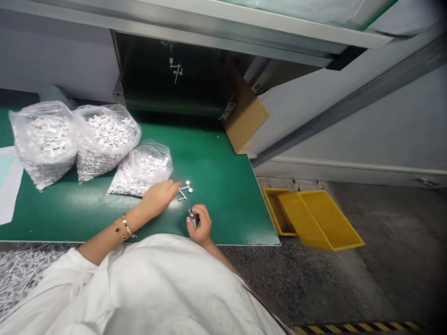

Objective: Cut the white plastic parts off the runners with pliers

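On the green bench mat, near centre: left hand, fingers together, tips just beside loose white plastic pins; right hand, fingers curled on a small metallic part. Three full poly bags sit far left.

Three plastic bags of small moulded parts lay on the left of the flat workbench; loose pin-shaped parts lay right of them; a cardboard box stood behind; plastic trays lay on the floor, right of the bench.
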`<state>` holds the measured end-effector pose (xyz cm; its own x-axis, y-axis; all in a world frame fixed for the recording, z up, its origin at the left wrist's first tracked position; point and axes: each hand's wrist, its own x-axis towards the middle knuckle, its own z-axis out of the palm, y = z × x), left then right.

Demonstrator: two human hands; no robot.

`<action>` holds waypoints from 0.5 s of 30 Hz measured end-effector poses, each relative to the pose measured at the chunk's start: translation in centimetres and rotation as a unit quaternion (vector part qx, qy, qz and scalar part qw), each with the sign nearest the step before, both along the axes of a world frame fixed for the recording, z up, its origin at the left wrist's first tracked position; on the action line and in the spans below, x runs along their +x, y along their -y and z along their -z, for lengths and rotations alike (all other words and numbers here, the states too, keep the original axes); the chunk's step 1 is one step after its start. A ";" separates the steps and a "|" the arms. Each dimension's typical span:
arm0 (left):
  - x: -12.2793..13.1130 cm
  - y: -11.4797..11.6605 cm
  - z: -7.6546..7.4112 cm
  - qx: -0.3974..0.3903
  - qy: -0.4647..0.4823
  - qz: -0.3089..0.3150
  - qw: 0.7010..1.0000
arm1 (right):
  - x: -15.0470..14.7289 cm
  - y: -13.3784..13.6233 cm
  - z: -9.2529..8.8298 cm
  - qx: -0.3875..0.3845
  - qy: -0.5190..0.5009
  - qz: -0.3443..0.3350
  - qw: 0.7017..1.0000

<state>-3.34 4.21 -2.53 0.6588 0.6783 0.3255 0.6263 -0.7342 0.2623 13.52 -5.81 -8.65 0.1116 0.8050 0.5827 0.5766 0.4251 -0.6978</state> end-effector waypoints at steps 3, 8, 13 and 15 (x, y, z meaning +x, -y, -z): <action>2.6 -0.8 1.2 -0.083 0.017 -0.012 0.996 | 0.0 0.0 0.0 -0.004 -0.010 0.045 0.999; 5.3 -4.5 1.3 -0.190 0.035 0.005 0.981 | 0.0 -0.3 0.2 -0.039 -0.012 0.065 0.997; 6.8 -5.7 2.6 -0.275 -0.001 0.064 0.959 | 0.0 -0.6 -0.1 -0.066 -0.013 0.077 0.995; 6.6 -5.4 3.0 -0.289 0.006 0.071 0.955 | 0.0 -0.6 -0.3 -0.069 -0.017 0.082 0.994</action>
